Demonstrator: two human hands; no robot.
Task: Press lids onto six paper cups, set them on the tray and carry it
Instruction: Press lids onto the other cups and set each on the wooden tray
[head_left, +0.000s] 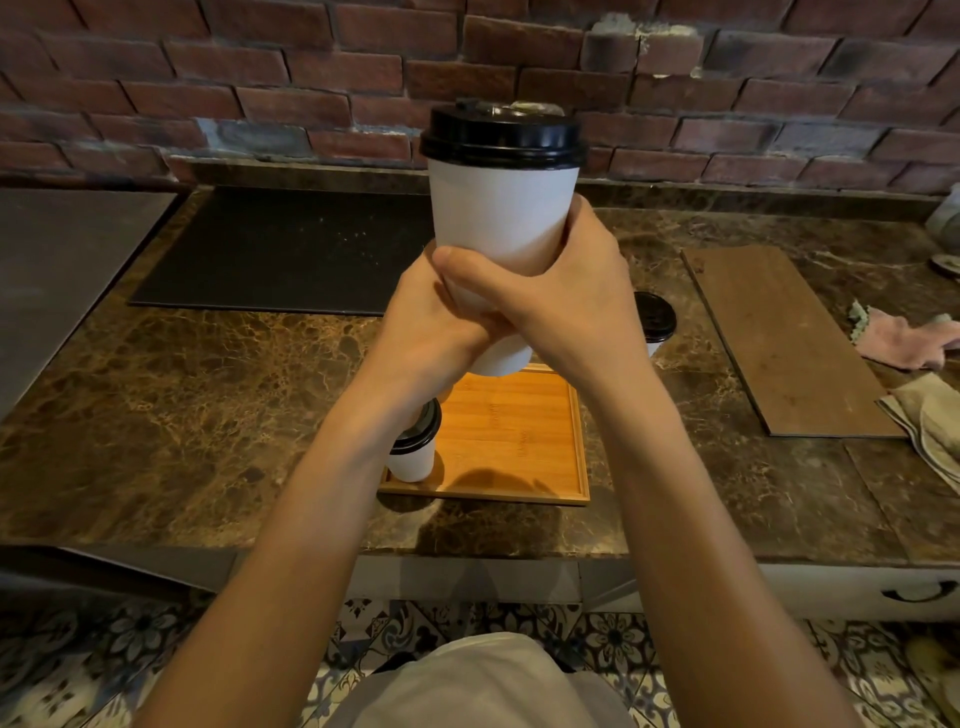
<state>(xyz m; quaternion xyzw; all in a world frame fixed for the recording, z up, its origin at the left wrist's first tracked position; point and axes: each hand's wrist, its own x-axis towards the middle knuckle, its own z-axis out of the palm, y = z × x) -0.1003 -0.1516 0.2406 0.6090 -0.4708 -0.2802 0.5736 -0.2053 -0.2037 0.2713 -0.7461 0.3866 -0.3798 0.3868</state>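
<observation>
the right hand (566, 296) is closed round the lower half of the paper cup (501, 218), with the thumb laid across the front. the left hand (431, 317) is curled round the same cup from the opposite side and is partly overlapped by the right. the cup is held clear of the table (208, 395), with its long axis near vertical and tilted slightly. a black lid (501, 137) is seated on the rim; whether it is snapped down all round cannot be told.

the wooden tray (524, 441) lies directly below the base of the cup. the coming move is therefore judged to be a descent, almost straight down and slightly toward the person. one lidded cup (413, 452) stands at the near left corner of the tray, partly hidden by the left forearm. free tray floor is seen to its right and beyond it, and a collision is best avoided by setting down there.

a second lidded cup (655, 319) stands on the table just past the far right corner of the tray, behind the right hand and nearer to that hand. no other cups are in view.

further out, a black mat (291, 249) lies at the back left. a wooden board (784, 343) lies at the right, with a pink cloth (904, 340) beside it.
</observation>
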